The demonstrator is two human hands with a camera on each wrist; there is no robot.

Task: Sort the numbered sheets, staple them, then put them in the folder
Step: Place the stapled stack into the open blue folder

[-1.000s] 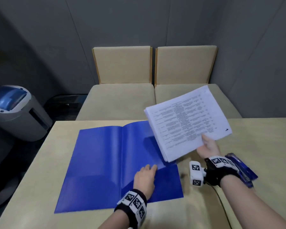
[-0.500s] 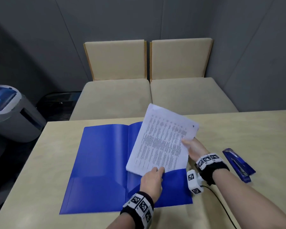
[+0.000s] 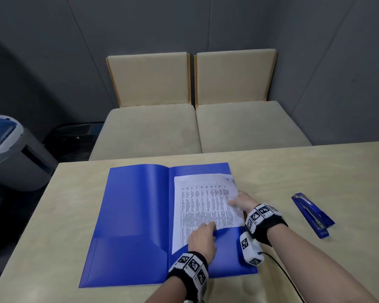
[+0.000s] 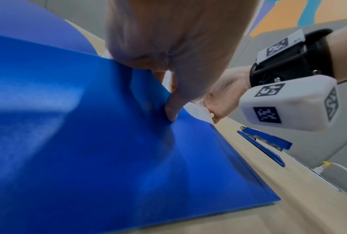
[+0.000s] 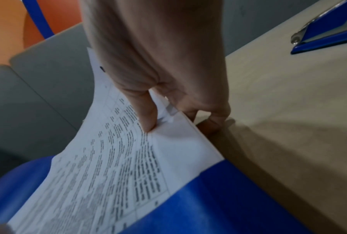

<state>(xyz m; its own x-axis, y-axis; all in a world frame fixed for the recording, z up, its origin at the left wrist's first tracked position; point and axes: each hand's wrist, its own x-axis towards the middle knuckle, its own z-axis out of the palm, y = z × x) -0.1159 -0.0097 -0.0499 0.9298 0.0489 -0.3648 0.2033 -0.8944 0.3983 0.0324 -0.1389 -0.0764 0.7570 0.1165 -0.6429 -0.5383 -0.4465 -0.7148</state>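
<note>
Both hands (image 3: 242, 203) grip sheets (image 3: 202, 206) in folder (image 3: 136, 215) pocket

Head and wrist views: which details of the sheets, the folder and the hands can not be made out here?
- Text on the sheets: too small in the head view, blurred in the right wrist view.
- Staple: not discernible in any view.
- Bottom of the sheets: hidden behind the folder pocket and left hand.
- Right hand fingers under the sheets: mostly hidden by the paper.

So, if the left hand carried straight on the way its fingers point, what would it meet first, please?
The left hand points away from the person over the sheets, with its thumb on the folder pocket edge. Going on, it would probably slide up the printed page first; its height is unclear.
</note>
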